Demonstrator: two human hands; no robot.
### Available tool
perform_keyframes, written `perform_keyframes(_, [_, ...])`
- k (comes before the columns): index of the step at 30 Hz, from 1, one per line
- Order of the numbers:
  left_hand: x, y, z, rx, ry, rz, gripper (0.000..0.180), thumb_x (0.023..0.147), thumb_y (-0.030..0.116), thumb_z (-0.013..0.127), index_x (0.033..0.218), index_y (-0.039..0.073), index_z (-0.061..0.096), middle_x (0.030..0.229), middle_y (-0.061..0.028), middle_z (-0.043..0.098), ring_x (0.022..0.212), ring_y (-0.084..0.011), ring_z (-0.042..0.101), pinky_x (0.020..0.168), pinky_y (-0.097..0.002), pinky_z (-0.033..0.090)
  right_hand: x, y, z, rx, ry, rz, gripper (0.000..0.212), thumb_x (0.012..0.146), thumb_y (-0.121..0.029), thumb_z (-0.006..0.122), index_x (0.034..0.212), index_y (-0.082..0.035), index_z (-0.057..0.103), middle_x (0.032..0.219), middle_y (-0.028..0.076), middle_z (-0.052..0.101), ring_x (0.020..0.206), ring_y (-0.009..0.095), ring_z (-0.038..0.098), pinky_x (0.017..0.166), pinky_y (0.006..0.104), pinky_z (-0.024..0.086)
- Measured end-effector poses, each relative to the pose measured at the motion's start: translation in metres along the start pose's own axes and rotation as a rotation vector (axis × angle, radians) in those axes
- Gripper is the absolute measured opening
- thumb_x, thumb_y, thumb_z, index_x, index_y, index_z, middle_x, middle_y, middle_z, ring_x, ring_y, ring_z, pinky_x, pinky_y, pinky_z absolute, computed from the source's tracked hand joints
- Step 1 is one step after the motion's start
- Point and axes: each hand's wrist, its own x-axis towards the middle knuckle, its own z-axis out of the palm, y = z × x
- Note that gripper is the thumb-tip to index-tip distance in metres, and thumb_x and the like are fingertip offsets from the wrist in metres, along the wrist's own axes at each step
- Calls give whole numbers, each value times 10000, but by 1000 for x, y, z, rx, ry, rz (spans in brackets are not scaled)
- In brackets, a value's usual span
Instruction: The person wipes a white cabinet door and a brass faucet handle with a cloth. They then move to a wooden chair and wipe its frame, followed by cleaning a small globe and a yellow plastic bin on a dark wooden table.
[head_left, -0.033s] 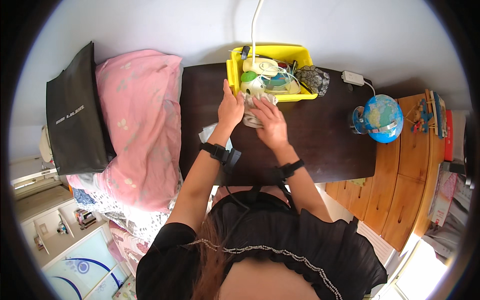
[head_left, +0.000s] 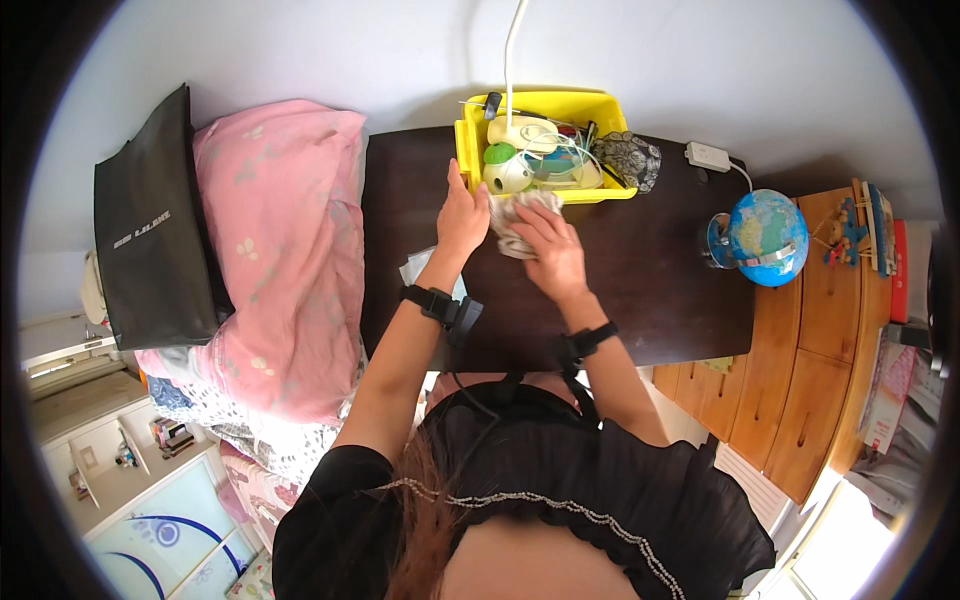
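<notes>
A yellow plastic bin (head_left: 545, 103) stands at the back of the dark table. My left hand (head_left: 463, 218) holds its near left corner, fingers along the outer left side and thumb at the front. My right hand (head_left: 556, 252) presses a crumpled whitish cloth (head_left: 512, 212) against the bin's front wall, its fingers closed over the cloth. Part of that wall is hidden behind cloth and hand. Inside the bin lie a white base with a bent stem (head_left: 522, 133), a round white-and-green object (head_left: 507, 170), looped pale cable and several small items.
A dark patterned pouch (head_left: 630, 160) hangs over the bin's right end. To the right are a white power strip (head_left: 707, 155), a globe (head_left: 767, 232) and wooden drawers (head_left: 795, 400). Pink bedding (head_left: 285, 250) and a black bag (head_left: 150, 230) lie left. A pale packet (head_left: 420, 264) sits beneath my left forearm.
My right hand has slid a little to the right along the bin's front, taking the cloth with it. My left hand stays at the corner.
</notes>
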Motion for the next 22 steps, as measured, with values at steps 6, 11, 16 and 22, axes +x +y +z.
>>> perform_keyframes(6, [25, 13, 10, 105, 378, 396, 646, 895, 143, 680, 1468, 49, 397, 1329, -210, 566, 1306, -395, 456, 1089, -458, 383, -85, 62, 0, -74, 60, 452, 408, 693, -17, 684, 1095, -90, 683, 1176, 93, 685, 1130, 347, 597, 959, 430, 502])
perform_keyframes(11, [78, 67, 6, -113, 331, 433, 514, 929, 157, 663, 1408, 86, 490, 1334, -183, 581, 1233, -361, 534, 1042, -428, 429, -74, 45, 5, 99, 80, 422, 388, 707, -30, 723, 1092, -55, 680, 1120, 129, 703, 1056, 360, 628, 941, 425, 512])
perform_keyframes(16, [125, 77, 8, -389, 20, 318, 321, 989, 239, 607, 1276, 95, 603, 1126, -157, 687, 1025, -308, 653, 899, -380, 495, -35, 18, -7, 337, 109, 464, 435, 694, -11, 744, 1123, -45, 678, 1131, 128, 703, 1049, 337, 636, 922, 404, 514])
perform_keyframes(22, [133, 65, 3, -243, 1, 368, 221, 990, 280, 592, 1095, 120, 703, 943, -186, 708, 910, -351, 678, 794, -412, 514, -29, 24, -12, 371, 69, 574, 453, 709, -21, 736, 1157, -58, 680, 1145, 140, 696, 1065, 333, 633, 926, 403, 513])
